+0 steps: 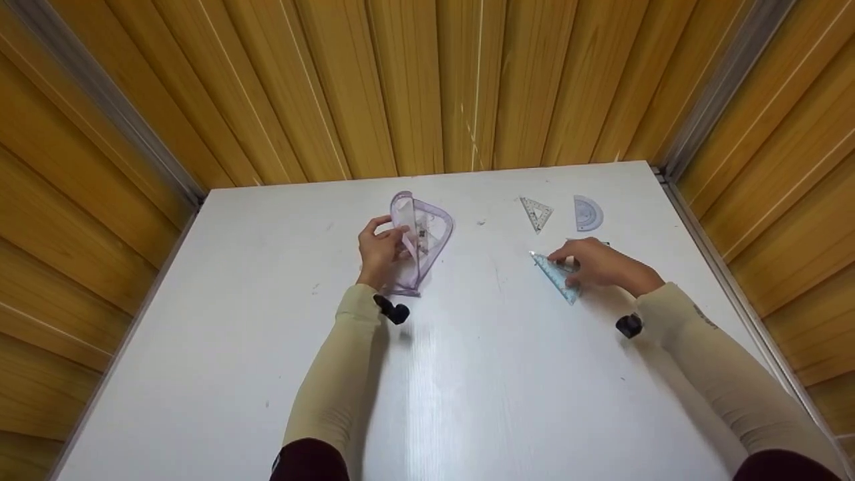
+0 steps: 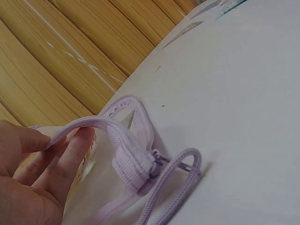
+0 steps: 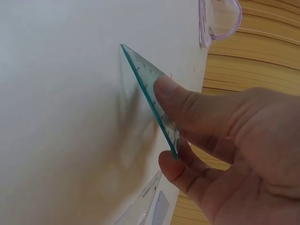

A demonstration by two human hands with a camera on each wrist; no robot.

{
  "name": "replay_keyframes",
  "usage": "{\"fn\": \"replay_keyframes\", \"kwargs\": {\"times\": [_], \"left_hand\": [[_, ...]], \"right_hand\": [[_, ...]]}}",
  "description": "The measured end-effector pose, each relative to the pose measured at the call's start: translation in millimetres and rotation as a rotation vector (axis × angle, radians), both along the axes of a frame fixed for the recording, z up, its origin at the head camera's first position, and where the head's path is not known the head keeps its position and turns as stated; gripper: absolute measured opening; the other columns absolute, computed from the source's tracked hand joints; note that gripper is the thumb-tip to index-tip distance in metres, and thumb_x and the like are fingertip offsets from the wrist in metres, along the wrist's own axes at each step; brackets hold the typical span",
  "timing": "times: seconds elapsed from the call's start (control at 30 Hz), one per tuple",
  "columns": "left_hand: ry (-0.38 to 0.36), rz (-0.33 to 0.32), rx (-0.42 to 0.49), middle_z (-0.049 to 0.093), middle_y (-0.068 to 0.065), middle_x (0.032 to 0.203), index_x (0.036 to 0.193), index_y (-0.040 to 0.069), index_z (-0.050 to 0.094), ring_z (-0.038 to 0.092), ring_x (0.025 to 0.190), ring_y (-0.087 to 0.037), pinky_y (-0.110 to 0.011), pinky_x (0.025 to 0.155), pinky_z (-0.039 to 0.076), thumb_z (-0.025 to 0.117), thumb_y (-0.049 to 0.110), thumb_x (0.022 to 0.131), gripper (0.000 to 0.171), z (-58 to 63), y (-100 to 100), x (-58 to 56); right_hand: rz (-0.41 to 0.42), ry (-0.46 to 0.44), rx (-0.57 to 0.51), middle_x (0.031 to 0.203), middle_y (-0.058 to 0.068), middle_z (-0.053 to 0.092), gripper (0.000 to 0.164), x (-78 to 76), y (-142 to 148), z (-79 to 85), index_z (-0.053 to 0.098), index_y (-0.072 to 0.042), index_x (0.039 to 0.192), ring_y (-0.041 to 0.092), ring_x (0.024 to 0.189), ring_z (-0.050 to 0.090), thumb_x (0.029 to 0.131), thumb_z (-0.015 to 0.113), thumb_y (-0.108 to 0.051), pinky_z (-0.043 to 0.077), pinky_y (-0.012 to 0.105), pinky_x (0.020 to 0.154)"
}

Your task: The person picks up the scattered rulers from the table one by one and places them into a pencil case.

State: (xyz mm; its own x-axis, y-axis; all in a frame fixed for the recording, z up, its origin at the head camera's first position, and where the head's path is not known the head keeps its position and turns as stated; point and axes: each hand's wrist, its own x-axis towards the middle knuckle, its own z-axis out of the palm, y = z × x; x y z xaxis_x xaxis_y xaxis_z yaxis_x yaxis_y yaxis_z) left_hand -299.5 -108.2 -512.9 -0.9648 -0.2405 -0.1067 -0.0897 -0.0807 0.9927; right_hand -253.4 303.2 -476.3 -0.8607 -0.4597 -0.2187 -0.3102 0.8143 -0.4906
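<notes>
My left hand (image 1: 382,248) pinches the edge of a clear pouch with lilac trim (image 1: 437,250). In the left wrist view the pouch's zip band (image 2: 129,161) arches up from the fingers, with a cord loop (image 2: 187,173) on the zip pull. Something triangular shows through the clear plastic. On the right, my right hand (image 1: 598,264) pinches a teal-blue transparent set square (image 1: 556,275) between thumb and fingers. From the right wrist view, the set square (image 3: 150,93) is tilted, with its long teal edge towards the table.
Beyond the right hand lie a smaller clear set square (image 1: 536,214) and a half-round protractor (image 1: 588,214). Another clear piece (image 3: 140,206) is mostly hidden behind the right hand in the head view. Wood-look walls (image 1: 401,87) border the white table (image 1: 481,387).
</notes>
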Motion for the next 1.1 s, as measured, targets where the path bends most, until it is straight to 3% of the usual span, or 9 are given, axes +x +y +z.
{"fn": "replay_keyframes", "kwargs": {"times": [0.13, 0.33, 0.57, 0.77, 1.1], "left_hand": [[-0.019, 0.0, -0.01, 0.077, -0.011, 0.1, 0.139, 0.006, 0.058, 0.067, 0.071, -0.02, -0.034, 0.062, 0.059, 0.068, 0.006, 0.097, 0.043, -0.3, 0, 0.8], [-0.009, 0.004, -0.004, 0.077, -0.012, 0.099, 0.133, 0.008, 0.061, 0.067, 0.069, -0.018, -0.032, 0.06, 0.059, 0.07, 0.007, 0.097, 0.038, -1.1, 1, 1.9], [0.035, -0.013, 0.045, 0.077, -0.017, 0.102, 0.13, 0.005, 0.06, 0.066, 0.064, -0.016, -0.032, 0.056, 0.059, 0.063, -0.002, 0.097, 0.034, -4.2, 0, 0.0], [0.021, -0.009, 0.056, 0.077, -0.017, 0.102, 0.132, 0.004, 0.06, 0.068, 0.063, -0.017, -0.033, 0.057, 0.06, 0.064, -0.002, 0.097, 0.036, -4.0, 0, 0.7], [0.039, -0.012, 0.043, 0.075, -0.02, 0.098, 0.137, -0.001, 0.057, 0.065, 0.062, -0.016, -0.03, 0.055, 0.058, 0.072, 0.003, 0.094, 0.045, -3.8, 1, 1.5]], "right_hand": [[0.046, -0.003, 0.011, 0.121, 0.017, 0.067, 0.054, -1.8, 0, 4.1, 0.065, -0.002, 0.136, 0.031, 0.104, 0.061, 0.084, 0.079, 0.005, 0.054, 0.047, 0.09], [0.082, -0.032, 0.036, 0.125, 0.017, 0.067, 0.052, -6.1, 0, 10.2, 0.065, -0.001, 0.136, 0.031, 0.104, 0.064, 0.086, 0.076, 0.006, 0.055, 0.05, 0.095], [0.106, -0.037, -0.05, 0.12, 0.017, 0.071, 0.047, -12.9, 5, 8.7, 0.067, 0.0, 0.132, 0.033, 0.102, 0.069, 0.086, 0.076, 0.007, 0.059, 0.042, 0.085], [0.042, -0.06, -0.118, 0.111, 0.014, 0.072, 0.048, -15.4, 9, 6.9, 0.067, -0.004, 0.135, 0.028, 0.096, 0.068, 0.089, 0.074, 0.004, 0.057, 0.03, 0.072], [-0.028, -0.011, -0.171, 0.106, 0.013, 0.071, 0.051, -18.1, 6, 8.4, 0.064, -0.007, 0.139, 0.024, 0.084, 0.062, 0.091, 0.075, 0.002, 0.055, 0.026, 0.068]]}}
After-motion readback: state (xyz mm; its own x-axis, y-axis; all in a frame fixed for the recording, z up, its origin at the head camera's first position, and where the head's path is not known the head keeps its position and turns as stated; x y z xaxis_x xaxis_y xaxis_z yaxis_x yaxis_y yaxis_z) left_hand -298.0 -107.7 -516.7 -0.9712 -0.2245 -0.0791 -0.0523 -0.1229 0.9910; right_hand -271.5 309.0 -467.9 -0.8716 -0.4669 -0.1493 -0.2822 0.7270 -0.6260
